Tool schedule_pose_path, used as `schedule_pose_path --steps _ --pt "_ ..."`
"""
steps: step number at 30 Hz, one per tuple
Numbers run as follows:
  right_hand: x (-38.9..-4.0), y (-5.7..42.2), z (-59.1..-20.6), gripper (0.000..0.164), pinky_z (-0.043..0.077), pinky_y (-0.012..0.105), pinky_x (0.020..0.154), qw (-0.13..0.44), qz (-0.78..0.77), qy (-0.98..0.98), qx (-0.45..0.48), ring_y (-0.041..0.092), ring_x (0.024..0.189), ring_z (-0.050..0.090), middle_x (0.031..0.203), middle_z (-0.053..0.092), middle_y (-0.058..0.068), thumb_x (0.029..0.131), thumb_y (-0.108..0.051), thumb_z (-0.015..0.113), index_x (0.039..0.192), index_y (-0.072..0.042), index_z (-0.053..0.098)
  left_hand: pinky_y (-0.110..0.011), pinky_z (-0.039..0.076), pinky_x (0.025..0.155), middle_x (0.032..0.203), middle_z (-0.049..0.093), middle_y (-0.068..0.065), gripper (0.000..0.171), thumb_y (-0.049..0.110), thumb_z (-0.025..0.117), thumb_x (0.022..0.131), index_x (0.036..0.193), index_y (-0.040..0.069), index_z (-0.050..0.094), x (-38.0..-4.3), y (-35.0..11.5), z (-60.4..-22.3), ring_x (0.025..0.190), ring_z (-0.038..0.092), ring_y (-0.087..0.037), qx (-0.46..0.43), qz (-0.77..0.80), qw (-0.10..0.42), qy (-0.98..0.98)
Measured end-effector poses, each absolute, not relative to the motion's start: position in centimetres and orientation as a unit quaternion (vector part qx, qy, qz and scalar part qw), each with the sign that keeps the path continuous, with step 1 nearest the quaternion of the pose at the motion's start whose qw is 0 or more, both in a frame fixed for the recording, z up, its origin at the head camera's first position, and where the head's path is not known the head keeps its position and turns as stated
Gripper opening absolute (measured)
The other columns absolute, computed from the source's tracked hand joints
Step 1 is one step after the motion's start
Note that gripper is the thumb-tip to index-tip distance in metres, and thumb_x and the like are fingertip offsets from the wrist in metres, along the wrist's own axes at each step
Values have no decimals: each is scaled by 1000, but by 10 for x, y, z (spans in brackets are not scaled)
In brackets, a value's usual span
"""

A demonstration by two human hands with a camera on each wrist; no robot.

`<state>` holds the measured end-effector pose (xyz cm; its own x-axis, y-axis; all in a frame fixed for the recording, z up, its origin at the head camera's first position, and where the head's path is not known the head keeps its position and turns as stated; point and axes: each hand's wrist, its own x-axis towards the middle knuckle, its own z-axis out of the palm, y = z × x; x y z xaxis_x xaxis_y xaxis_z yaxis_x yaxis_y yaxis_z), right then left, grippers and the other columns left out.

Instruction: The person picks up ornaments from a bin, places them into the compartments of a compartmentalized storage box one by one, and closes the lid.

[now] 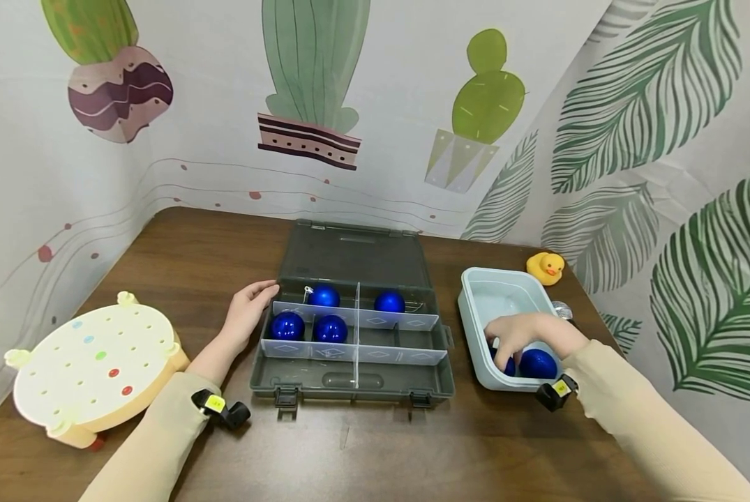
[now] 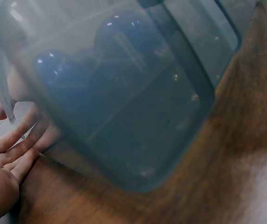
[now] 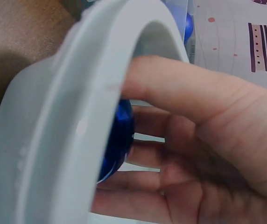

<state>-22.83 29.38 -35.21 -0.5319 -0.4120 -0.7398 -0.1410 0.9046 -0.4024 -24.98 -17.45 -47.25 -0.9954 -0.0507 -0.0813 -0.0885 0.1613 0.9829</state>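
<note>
My right hand [image 1: 518,332] reaches down into a pale blue plastic tub [image 1: 473,341]. Its thumb and fingers close round a blue ball ornament [image 3: 119,140], partly hidden by the tub's rim in the right wrist view. Beside it in the tub lies another blue ball [image 1: 538,364]. My left hand [image 1: 246,312] rests its fingers against the left side of a dark, see-through divided case [image 1: 349,380], whose lid stands raised. Blue balls sit in the case: one at back left [image 1: 324,296], one at back right [image 1: 390,302], two in the middle-left compartment [image 1: 330,329].
A round cream pegboard [image 1: 92,366] with coloured pegs stands at the left of the brown table [image 1: 349,460]. Behind the tub are a yellow rubber duck [image 1: 545,268] and a clear, shiny object [image 1: 561,309]. A printed cloth [image 1: 211,111] hangs along the back.
</note>
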Motion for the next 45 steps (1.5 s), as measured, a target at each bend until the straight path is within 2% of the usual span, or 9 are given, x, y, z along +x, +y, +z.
schedule_pose_path --steps 7,12,15,19,25,32,38,45 --pt "-231 295 -345 35 60 37 70 447 -144 860 -199 11 76 58 102 58 7 72 -10 70 104 -2 60 -42 39 112 141 51 -23 50 29 52 100 138 -4 51 -251 -175 -475 131 47 -30 -48 648 10 760" --pt "-234 301 -338 42 58 32 73 436 -141 862 -217 12 81 58 106 59 7 74 -14 73 112 -1 62 -40 41 111 140 53 -23 50 31 52 100 137 -3 52 -251 -174 -475 128 49 -28 -50 641 8 766" --pt "-237 304 -332 49 55 32 80 398 -119 878 -240 17 92 57 113 61 10 75 -18 75 119 0 62 -38 42 109 139 53 -23 50 31 52 100 136 -3 53 -252 -174 -475 126 51 -26 -49 636 7 770" --pt "-241 306 -323 52 50 38 88 328 -91 905 -254 24 102 55 116 64 13 73 -19 77 119 0 64 -38 42 109 139 53 -23 50 31 52 100 137 -3 53 -251 -173 -474 125 51 -25 -50 635 7 771" --pt "-245 304 -310 51 52 46 89 259 -90 931 -241 28 101 57 120 63 20 77 -14 76 122 4 61 -40 40 111 141 52 -23 49 30 52 101 138 -2 51 -250 -174 -472 128 49 -29 -50 640 10 766" --pt "-251 295 -309 48 53 50 88 125 -105 955 -247 34 104 59 121 63 25 79 -16 76 121 3 63 -41 38 113 144 49 -23 50 29 51 101 140 -2 49 -251 -175 -473 131 47 -31 -51 647 15 760" --pt "-252 275 -311 50 51 57 92 78 -127 958 -244 42 115 55 129 58 27 82 -22 75 125 1 61 -41 38 113 144 49 -23 50 29 51 101 140 -2 49 -250 -175 -473 130 48 -32 -52 647 15 761" --pt "-252 244 -317 53 52 56 91 31 -161 951 -264 42 116 55 130 58 23 83 -22 76 129 -1 60 -42 38 112 142 50 -24 50 30 51 101 139 -2 50 -251 -174 -474 129 49 -33 -50 645 13 763"
